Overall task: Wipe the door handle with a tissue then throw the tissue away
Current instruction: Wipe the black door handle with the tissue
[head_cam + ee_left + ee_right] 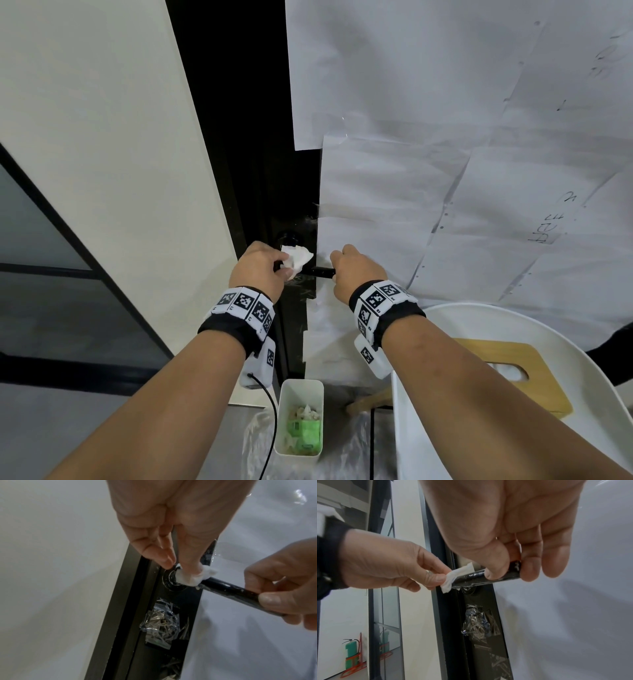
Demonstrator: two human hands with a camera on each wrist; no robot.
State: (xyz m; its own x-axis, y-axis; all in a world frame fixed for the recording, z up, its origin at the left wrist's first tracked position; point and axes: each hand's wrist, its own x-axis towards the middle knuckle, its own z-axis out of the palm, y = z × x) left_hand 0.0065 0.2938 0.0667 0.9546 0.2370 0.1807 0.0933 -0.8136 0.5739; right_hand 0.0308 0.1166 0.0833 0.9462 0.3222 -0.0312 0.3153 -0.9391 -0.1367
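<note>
While the right hand curls thumb and fingers round the free end of the black handle, the left hand pinches a crumpled white tissue against the handle's inner end, next to the round base plate on the dark door edge. White paper sheets cover the door. Below on the floor stands a white bin holding used tissues and green wrappers, beside a white chair.
</note>
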